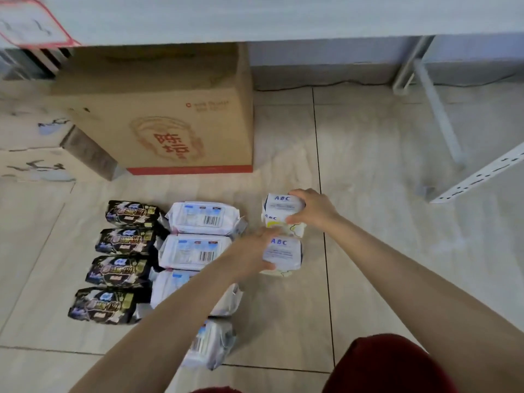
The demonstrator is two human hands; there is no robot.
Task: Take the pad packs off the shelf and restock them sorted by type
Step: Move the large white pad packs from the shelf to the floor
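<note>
Four black packs (124, 242), four white packs (195, 251); left hand (249, 251) grips one ABC pack (286, 251), right hand (312, 208) another.

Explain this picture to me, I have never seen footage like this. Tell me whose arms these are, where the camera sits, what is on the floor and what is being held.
There is no machine here. The arms are a person's own, filmed by one wide-angle camera worn on their head, looking forward and down. That is why the left hand comes in from the lower left and the right hand from the lower right. On the tiled floor, pad packs lie sorted in columns: four black packs, then white packs partly hidden by the left arm, then the ABC packs. The left hand grips the nearer ABC pack. The right hand grips the farther ABC pack, which sits on another one. Behind them stands a cardboard box.
</note>
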